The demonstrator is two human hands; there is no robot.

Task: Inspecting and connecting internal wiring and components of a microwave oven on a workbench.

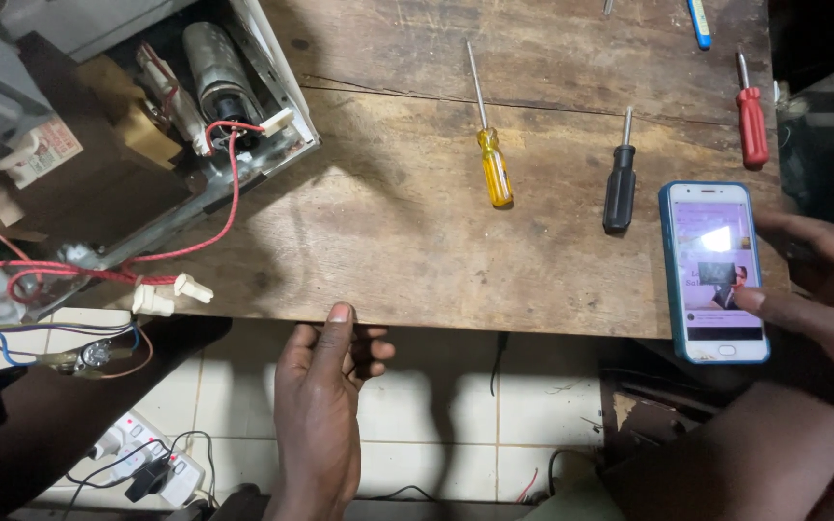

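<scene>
Yellow screwdriver [494,164], black one [620,185], red one [752,123], blue-cased phone [714,273] (screen pinkish-white).

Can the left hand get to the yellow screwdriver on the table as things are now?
Probably yes. The left hand rests at the table edge, and only bare wood lies between it and the yellow screwdriver.

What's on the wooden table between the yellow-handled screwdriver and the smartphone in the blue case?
In the head view, a black-handled screwdriver lies between the yellow-handled screwdriver and the blue-cased smartphone, which the right hand touches.

Yellow screwdriver [490,154], black screwdriver [620,178], red screwdriver [751,118], opened appliance [147,125] on wooden table [398,222].
</scene>
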